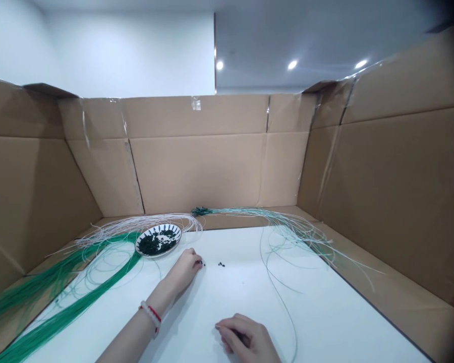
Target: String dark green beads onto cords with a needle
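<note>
My left hand [185, 269] reaches forward on the white sheet [325, 312], fingers pinched together on a small dark bead at its fingertips. Two more loose dark beads [221, 264] lie just to its right. A white patterned plate [142, 241] full of dark green beads sits just behind and left of that hand. My right hand [247, 339] rests near the front edge, fingers curled; a thin pale wire [283, 297] runs down past it, and I cannot see whether the fingers grip it.
A bundle of green wires [60, 302] sweeps along the left. White wires [136, 227] arc behind the plate. Pale teal wires [287, 227] with dark beaded ends spread at the back right. Tall cardboard walls [212, 161] enclose the work area.
</note>
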Action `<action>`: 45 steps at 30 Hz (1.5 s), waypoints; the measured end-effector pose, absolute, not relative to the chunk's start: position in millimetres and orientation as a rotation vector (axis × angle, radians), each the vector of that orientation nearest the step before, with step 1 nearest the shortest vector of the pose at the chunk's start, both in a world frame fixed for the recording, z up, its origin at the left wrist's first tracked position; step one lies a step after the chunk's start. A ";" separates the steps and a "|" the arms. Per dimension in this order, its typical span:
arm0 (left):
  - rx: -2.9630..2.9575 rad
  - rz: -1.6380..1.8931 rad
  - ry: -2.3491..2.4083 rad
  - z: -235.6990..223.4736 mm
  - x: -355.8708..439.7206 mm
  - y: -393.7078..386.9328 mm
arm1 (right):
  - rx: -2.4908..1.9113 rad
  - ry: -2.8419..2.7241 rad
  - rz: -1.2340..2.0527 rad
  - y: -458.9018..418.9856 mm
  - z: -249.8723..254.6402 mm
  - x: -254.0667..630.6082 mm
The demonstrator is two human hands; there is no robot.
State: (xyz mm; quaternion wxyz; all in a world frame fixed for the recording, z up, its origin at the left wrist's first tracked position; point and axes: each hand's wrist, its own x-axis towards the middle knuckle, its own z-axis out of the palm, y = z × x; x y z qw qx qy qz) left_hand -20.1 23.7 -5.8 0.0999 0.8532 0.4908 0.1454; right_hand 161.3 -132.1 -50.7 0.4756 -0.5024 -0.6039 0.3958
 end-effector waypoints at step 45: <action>0.986 1.121 0.970 37.2 -47.6 -152.3 | -1.181 -1.282 0.857 -184.7 48.2 99.1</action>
